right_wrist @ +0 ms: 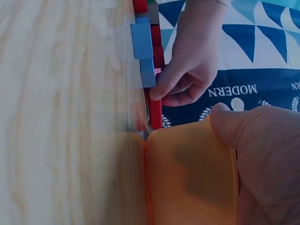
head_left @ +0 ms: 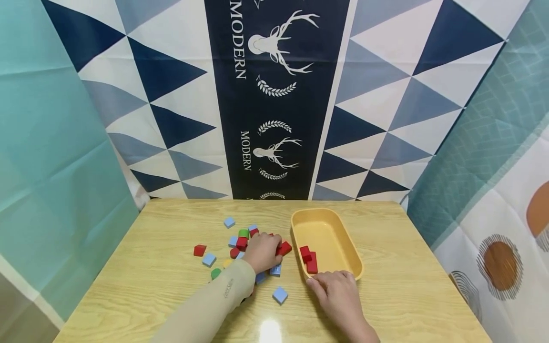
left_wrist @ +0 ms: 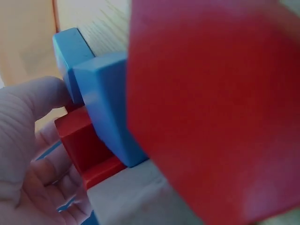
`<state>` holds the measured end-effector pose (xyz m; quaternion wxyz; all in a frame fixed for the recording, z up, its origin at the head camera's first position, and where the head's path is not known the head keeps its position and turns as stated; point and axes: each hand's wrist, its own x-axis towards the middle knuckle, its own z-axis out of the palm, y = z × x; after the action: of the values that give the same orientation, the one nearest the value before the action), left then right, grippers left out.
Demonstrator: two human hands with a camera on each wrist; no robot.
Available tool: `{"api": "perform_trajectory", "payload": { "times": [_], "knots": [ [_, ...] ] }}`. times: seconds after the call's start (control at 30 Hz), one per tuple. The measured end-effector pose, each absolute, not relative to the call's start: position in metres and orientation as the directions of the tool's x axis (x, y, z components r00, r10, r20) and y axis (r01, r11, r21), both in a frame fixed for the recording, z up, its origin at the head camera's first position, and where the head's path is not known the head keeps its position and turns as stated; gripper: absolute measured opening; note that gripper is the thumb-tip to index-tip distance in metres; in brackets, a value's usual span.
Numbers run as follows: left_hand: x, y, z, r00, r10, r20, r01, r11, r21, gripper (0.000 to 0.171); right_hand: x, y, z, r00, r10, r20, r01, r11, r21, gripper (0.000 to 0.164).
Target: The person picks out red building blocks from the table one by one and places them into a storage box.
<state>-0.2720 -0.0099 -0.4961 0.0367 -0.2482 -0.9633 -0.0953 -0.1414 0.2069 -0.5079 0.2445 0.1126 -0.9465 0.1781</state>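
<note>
My left hand (head_left: 262, 252) reaches into a pile of painted blocks left of a yellow plastic bin. Its thumb and fingers pinch a red block (right_wrist: 155, 111), seen in the right wrist view beside the bin. In the left wrist view, the thumb lies close to a blue block (left_wrist: 72, 61), and a large blurred red block (left_wrist: 206, 108) fills the right side. My right hand (head_left: 339, 297) grips the near rim of the yellow bin (head_left: 352, 238), thumb over the edge. Inside the bin, red blocks (head_left: 312, 263) lie at the left wall.
Several loose blocks surround my left hand: a blue block (head_left: 280, 295) nearer me, a red block (head_left: 199, 250) at the left, a green cylinder (head_left: 216, 273) and another blue block (head_left: 229, 222) farther back. Patterned cloth (head_left: 274, 95) hangs behind the wooden table (head_left: 399, 286).
</note>
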Motion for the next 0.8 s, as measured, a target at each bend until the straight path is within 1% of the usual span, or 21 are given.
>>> {"api": "perform_trajectory", "payload": {
  "times": [0.13,0.3,0.37,0.43,0.57,0.8],
  "knots": [
    [-0.274,-0.012,-0.489,-0.894,0.411,0.178,0.446,0.849,0.281,0.020,-0.143,0.208,-0.506,-0.845,-0.137,0.516,-0.312,0.911,-0.269,0.012],
    [-0.277,-0.004,-0.472,-0.928,0.286,0.241,0.371,0.785,0.497,0.022,-0.144,0.209,-0.505,-0.854,-0.128,0.505,-0.305,0.909,-0.284,0.012],
    [-0.275,0.002,-0.465,-0.929,0.269,0.254,0.367,0.757,0.540,0.024,-0.143,0.209,-0.505,-0.861,-0.124,0.494,-0.299,0.909,-0.292,0.012],
    [-0.273,0.009,-0.461,-0.922,0.288,0.260,0.385,0.752,0.535,0.026,-0.142,0.208,-0.505,-0.866,-0.122,0.485,-0.294,0.908,-0.297,0.012],
    [-0.268,0.022,-0.460,-0.902,0.345,0.261,0.430,0.773,0.466,0.027,-0.142,0.206,-0.506,-0.866,-0.122,0.486,-0.295,0.908,-0.299,0.012],
    [-0.264,0.033,-0.463,-0.880,0.396,0.260,0.473,0.779,0.411,0.023,-0.141,0.206,-0.507,-0.857,-0.126,0.499,-0.307,0.903,-0.300,0.011]
  ]
}}
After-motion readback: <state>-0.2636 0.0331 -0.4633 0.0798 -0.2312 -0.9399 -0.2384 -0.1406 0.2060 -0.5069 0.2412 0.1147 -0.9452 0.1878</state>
